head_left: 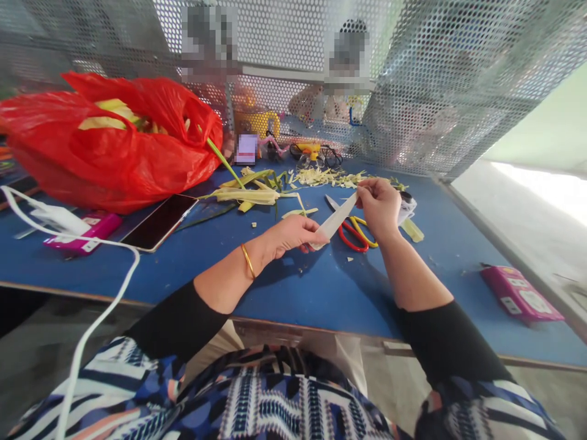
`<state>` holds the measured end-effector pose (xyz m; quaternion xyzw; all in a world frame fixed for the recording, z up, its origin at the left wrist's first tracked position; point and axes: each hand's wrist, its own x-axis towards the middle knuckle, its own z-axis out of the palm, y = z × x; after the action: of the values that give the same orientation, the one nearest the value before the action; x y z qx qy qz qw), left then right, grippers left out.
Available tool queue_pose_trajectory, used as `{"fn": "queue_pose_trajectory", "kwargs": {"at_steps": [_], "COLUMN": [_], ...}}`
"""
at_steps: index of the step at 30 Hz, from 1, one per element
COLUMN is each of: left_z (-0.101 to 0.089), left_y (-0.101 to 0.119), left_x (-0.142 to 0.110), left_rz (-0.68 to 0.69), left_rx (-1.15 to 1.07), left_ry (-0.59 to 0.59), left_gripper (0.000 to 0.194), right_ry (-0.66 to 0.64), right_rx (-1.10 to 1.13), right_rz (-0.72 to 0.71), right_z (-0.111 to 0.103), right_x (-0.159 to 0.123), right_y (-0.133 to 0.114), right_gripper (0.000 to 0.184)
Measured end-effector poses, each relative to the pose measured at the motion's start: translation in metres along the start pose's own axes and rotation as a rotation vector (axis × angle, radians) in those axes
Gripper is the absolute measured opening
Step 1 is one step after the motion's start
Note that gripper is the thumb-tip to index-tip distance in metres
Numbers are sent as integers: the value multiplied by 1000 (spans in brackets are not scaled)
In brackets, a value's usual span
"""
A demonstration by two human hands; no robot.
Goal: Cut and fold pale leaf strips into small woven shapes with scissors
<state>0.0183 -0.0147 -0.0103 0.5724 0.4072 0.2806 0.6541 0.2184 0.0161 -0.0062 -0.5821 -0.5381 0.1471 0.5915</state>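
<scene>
A pale, tapering piece of corn husk (339,219) stretches between both hands above the blue table (293,287). My left hand (293,234) pinches its wider lower end between thumb and fingers. The narrow upper end is gripped by the fingertips of my right hand (381,205). Just beneath, scissors (354,237) with one red and one yellow handle lie on the table, partly behind the husk and right hand. Beyond the hands are a heap of long husks (250,194) and a scatter of small pale cut pieces (321,177).
A large red plastic bag (137,159) of husks fills the back left. Near it lie a dark-screened phone (160,223), a magenta packet (87,232) and a white cable (123,281). Another magenta packet (523,293) sits right. A perforated metal screen (284,55) stands behind; people are beyond it.
</scene>
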Motion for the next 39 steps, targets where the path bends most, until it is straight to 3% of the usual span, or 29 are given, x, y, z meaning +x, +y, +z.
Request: {"fn": "queue_pose_trajectory", "kwargs": {"at_steps": [6,10,14,18,22,25,28,32,36,39], "left_z": [-2,-1,0,1,3,5,7,6,-2,-7], "left_y": [-1,-2,-3,-2,-1,0,2,3,4,6], "left_x": [2,3,2,1,-3,-7,-10,-7,-2,0], "left_rz": [-35,-10,17,110,290,422,500,594,679,691], "left_rx": [7,45,12,-81,-85,-131,-173,-164,-167,-207], "left_ry": [10,18,1,-37,-79,-131,-130,111,384,400], "left_gripper": [14,24,27,20,50,37,26,17,19,19], "right_ry": [15,48,38,-17,-16,-48,-161,-450,-632,-783], "right_rx": [-19,-47,67,188,184,142,84,-178,-915,-1263], "right_rz": [-10,-31,-32,-39,25,109,162,115,-40,2], "right_z": [-1,-1,0,0,2,6,7,-4,-19,-21], "right_x": [0,2,4,3,-2,-6,-8,-7,-7,-11], "right_y": [2,6,4,-4,-10,-12,-13,-16,-20,-20], "right_gripper": [6,5,1,2,2,4,4,8,16,32]}}
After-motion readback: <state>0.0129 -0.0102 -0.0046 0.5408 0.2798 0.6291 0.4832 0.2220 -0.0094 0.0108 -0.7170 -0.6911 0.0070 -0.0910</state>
